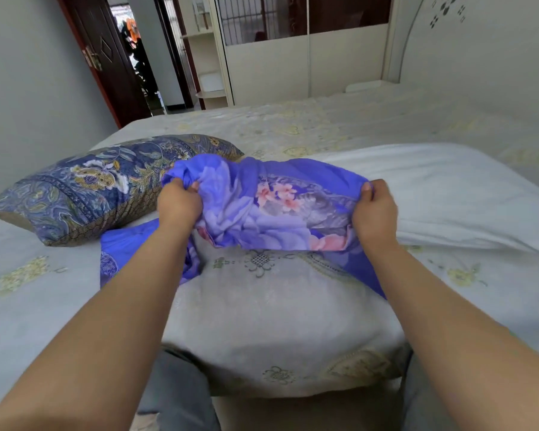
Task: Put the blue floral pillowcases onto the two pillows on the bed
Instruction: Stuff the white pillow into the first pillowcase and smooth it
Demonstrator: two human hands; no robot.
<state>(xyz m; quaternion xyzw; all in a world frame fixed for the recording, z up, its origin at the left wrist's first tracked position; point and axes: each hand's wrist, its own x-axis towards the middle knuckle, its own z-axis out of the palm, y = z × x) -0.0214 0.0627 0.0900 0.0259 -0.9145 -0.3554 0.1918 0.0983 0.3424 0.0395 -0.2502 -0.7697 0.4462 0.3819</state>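
Far left, a paisley pillow [106,188] lies on the bed [28,275]. My left hand [178,203] bunches one corner of the blue floral pillowcase [262,213], my right hand [374,209] pinches the other, holding it above the grey pillow [277,321]. The cloth looks limp and light, best held at its mouth. There's open bed to the right, edge near me.

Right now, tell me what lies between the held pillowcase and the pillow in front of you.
Nothing visible. Both the left hand and right hand hold the blue floral pillowcase bunched over the far end of the grey pillow.
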